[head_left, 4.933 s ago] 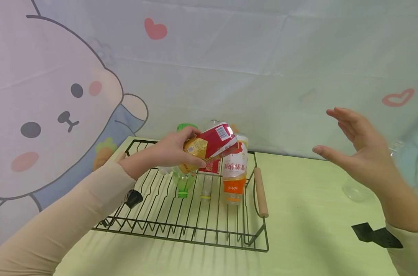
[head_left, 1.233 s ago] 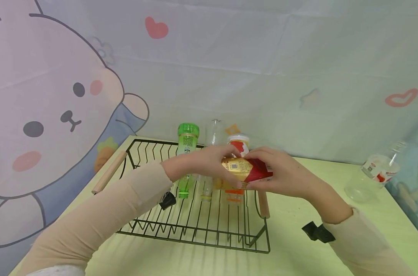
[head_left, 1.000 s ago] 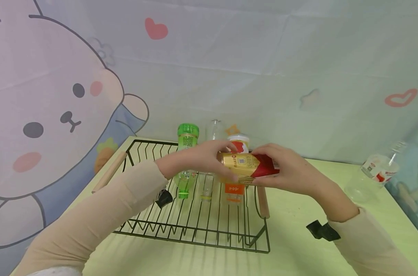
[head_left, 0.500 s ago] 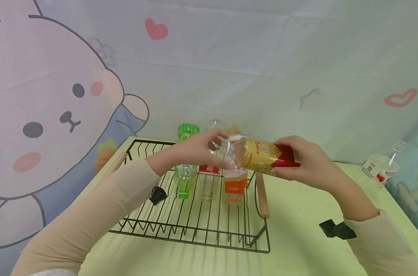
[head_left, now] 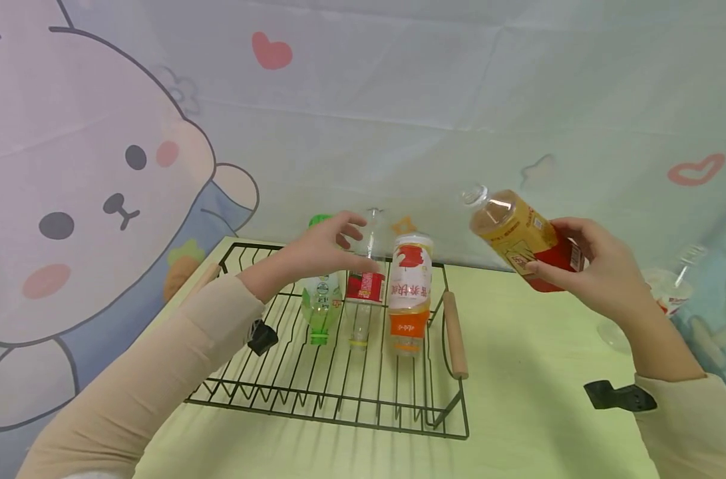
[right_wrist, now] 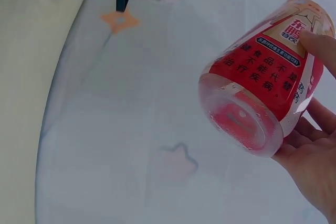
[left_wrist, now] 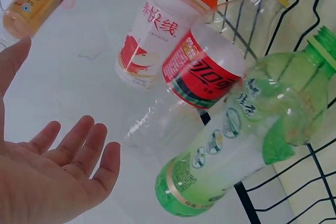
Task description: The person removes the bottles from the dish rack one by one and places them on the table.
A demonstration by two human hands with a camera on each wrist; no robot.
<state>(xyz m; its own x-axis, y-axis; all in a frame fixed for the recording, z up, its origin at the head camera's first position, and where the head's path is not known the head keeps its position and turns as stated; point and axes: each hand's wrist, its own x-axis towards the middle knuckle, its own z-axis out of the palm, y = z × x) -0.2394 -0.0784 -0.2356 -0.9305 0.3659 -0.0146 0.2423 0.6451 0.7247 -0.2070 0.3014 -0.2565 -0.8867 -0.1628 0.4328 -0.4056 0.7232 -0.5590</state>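
Observation:
My right hand (head_left: 596, 266) grips a clear bottle with a red and gold label (head_left: 521, 239) (right_wrist: 265, 87) by its base, tilted with the open neck up and to the left, above the table right of the rack. My left hand (head_left: 329, 249) (left_wrist: 47, 174) hovers open over the black wire rack (head_left: 339, 392), holding nothing. Three bottles stand upside down in the rack: a green one (head_left: 321, 303) (left_wrist: 231, 145), a clear one with a red label (head_left: 363, 293) (left_wrist: 202, 69) and one with a white and orange label (head_left: 407, 296) (left_wrist: 168, 19).
The rack has wooden handles (head_left: 454, 334) at both ends and sits on a pale green table (head_left: 536, 412). A clear plastic cup (head_left: 668, 293) lies at the table's right edge. A cartoon rabbit cloth (head_left: 99, 179) hangs behind.
Both hands held the red and gold bottle over the rack. My left hand let go and my right hand carried the bottle up and to the right.

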